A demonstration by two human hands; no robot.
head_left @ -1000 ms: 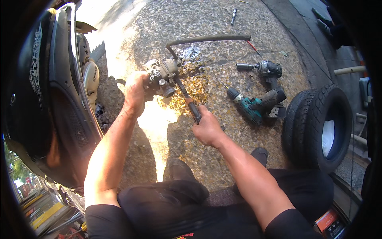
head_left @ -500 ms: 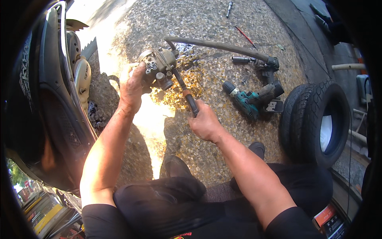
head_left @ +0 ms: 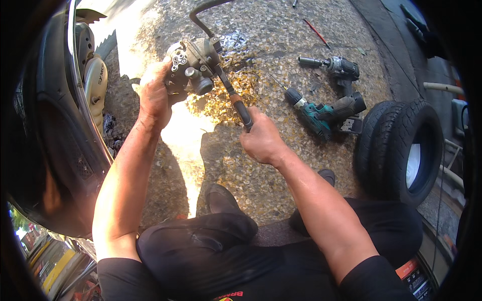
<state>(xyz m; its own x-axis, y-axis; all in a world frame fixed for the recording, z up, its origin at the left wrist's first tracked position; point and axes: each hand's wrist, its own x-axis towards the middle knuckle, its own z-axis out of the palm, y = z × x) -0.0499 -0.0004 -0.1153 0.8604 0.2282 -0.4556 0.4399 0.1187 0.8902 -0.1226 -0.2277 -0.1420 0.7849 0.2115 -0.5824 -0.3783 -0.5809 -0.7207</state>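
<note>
A grimy metal carburetor [head_left: 197, 59] is in my left hand [head_left: 153, 93], which grips it from the left, fingers partly hidden behind it. A black hose [head_left: 200, 25] rises from its top and runs out of view. My right hand [head_left: 261, 135] is closed round the black and orange handle of a long hand tool [head_left: 232, 96], whose far end meets the carburetor's right side. To their right on the speckled floor lie a teal drill [head_left: 316, 118] with a thin bit, a grey impact driver with socket [head_left: 341, 70] and a thin red tool [head_left: 316, 33].
A dark scooter body [head_left: 55, 140] stands close on the left. Stacked upright tyres [head_left: 381, 145] are at the right, near white pipes [head_left: 442, 87]. A small socket piece [head_left: 294, 3] lies beyond. A person's dark shoe [head_left: 414, 22] shows top right. My shoes and legs are below.
Both hands, the carburetor and the tool have moved up in the picture, slightly leftward for the carburetor. The hose, which lay across toward the impact driver, has swung upward and left.
</note>
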